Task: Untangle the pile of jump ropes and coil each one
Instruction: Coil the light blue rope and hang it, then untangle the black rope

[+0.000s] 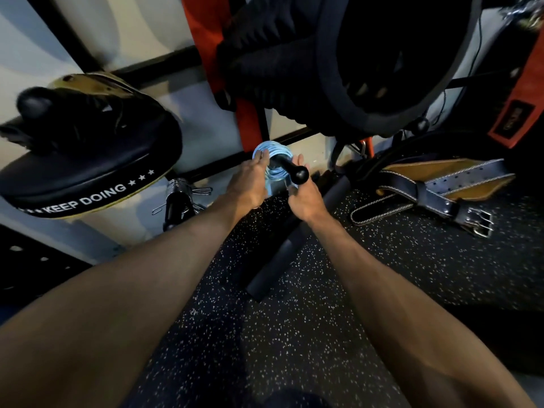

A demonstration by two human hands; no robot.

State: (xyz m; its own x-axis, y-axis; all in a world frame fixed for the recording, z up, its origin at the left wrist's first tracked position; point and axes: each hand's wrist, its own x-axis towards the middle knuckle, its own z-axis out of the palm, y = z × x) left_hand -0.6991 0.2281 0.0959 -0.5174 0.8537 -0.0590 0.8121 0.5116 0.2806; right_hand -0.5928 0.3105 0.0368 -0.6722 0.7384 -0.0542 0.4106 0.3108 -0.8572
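Note:
A light blue jump rope (272,148), wound into a tight coil, hangs around a black peg (290,167) with a ball end that sticks out from the rack. My left hand (247,184) lies against the coil's left side with its fingers straight. My right hand (306,201) is at the coil's lower right, just under the peg's ball, and pinches the lowest strands. The rope's handles are hidden. No other jump rope shows.
A black punch pad (97,160) lettered "KEEP DOING" sits at the left. A leather weight belt (435,187) lies at the right. A black bar (282,248) rests on the speckled rubber floor (294,334). Thick black rope (279,63) hangs above beside an orange post (206,39).

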